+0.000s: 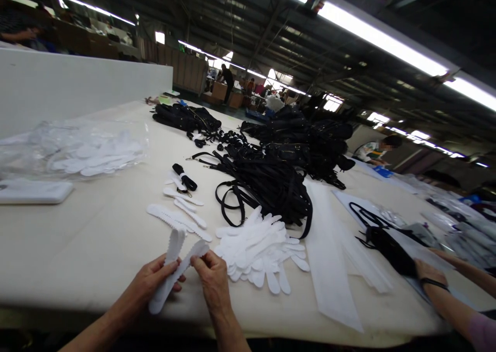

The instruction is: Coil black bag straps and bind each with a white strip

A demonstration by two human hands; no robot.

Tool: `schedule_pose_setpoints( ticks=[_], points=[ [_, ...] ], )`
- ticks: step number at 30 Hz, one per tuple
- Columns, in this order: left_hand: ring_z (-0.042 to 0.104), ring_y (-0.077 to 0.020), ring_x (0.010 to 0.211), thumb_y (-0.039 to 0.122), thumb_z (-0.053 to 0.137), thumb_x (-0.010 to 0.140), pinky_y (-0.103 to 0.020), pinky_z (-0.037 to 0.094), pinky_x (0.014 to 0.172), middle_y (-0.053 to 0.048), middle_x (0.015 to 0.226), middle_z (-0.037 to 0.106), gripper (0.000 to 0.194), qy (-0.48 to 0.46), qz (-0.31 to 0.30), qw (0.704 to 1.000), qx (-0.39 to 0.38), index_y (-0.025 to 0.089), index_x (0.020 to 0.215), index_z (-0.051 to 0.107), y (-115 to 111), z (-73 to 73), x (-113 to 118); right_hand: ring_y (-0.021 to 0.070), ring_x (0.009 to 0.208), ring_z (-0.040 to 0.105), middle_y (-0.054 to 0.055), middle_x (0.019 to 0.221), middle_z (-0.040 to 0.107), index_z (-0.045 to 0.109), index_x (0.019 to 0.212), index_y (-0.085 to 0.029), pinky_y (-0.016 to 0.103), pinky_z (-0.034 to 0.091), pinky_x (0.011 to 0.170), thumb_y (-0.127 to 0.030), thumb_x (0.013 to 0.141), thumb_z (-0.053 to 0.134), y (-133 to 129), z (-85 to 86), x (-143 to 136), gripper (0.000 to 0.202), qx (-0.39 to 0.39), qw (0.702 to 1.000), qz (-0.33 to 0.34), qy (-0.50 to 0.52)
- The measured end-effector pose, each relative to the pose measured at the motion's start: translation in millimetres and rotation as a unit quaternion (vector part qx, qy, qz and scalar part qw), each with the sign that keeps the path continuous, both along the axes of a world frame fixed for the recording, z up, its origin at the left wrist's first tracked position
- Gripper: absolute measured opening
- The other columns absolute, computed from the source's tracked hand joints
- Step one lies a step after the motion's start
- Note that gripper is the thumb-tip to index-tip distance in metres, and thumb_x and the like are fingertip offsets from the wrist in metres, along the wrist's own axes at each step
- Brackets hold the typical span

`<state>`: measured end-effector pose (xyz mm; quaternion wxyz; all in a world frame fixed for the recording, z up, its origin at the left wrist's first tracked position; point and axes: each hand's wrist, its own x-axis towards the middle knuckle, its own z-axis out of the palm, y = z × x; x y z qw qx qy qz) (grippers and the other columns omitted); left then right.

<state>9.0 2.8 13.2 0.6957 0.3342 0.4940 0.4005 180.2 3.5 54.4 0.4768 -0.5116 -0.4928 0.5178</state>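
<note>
White, round-ended strip with notched edges (167, 287), flexible sheet, is sitting in both hands above the near table edge, left of the main pile. A similar white end is standing up behind it; can't tell if it's the same piece folded or a second one. Left hand (149, 279) is gripping mid-length, thumb on top, fingers wrapping under. Right hand (211, 277) is pinching the upper end, thumb and fingers nearly closed.

Just right, a fanned pile of white notched strips (259, 251) is lying on the cream-covered table (96, 254). Loose white strips (174, 218) are lying beyond the hands, a banded black cord bundle (185, 178) just past them. Black strap heap (267, 184) is lying behind the pile. Clear plastic bag of white pieces (101, 153) is resting far left. At right, a co-worker's hand (430, 274) is touching a black soft pouch (391, 249).
</note>
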Motion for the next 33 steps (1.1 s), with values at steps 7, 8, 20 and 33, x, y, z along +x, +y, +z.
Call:
schedule_pose_setpoints(
  ticks=[7,8,20,33],
  points=[
    [0.068,-0.0186,0.058,0.056,0.073,0.077,-0.026,0.051,0.054,-0.003,0.075,0.075,0.046,0.025,-0.066,0.994,0.081,0.018,0.102,0.067,-5,-5.6,-2,0.0114,0.061,0.045,-0.005,0.061,0.052,0.06,0.065,-0.017,0.024,0.036,0.059,-0.029,0.077,0.069,-4,1.2,-6,0.019,-0.004,0.996,-0.034,-0.081],
    [0.068,-0.0184,0.057,0.056,0.071,0.078,-0.026,0.05,0.054,-0.002,0.075,0.075,0.045,0.032,-0.067,0.994,0.083,0.018,0.103,0.066,-6,-4.9,-2,0.011,0.061,0.043,-0.006,0.06,0.049,0.058,0.063,-0.018,0.023,0.034,0.058,-0.029,0.077,0.069,-4,1.5,-6,0.021,-0.002,0.995,-0.033,-0.094],
    [0.067,-0.0185,0.063,0.052,0.072,0.078,-0.026,0.05,0.061,-0.002,0.069,0.073,0.035,-0.014,0.053,0.998,0.038,0.018,0.079,0.066,-3,9.4,-1,0.0153,0.066,0.051,-0.002,0.065,0.059,0.065,0.07,-0.018,0.026,0.04,0.063,-0.042,0.079,0.068,0,15.0,34,0.026,-0.001,0.994,-0.074,-0.086],
    [0.062,-0.0167,0.049,0.056,0.073,0.076,-0.027,0.047,0.051,-0.001,0.06,0.07,0.04,-0.031,-0.018,0.999,0.032,0.018,0.081,0.063,-3,-2.0,-1,0.027,0.11,0.064,0.01,0.132,0.064,0.057,0.135,-0.023,0.04,0.047,0.095,-0.048,0.087,0.059,24,54.0,103,0.054,0.098,0.933,-0.14,-0.316]
  ],
)
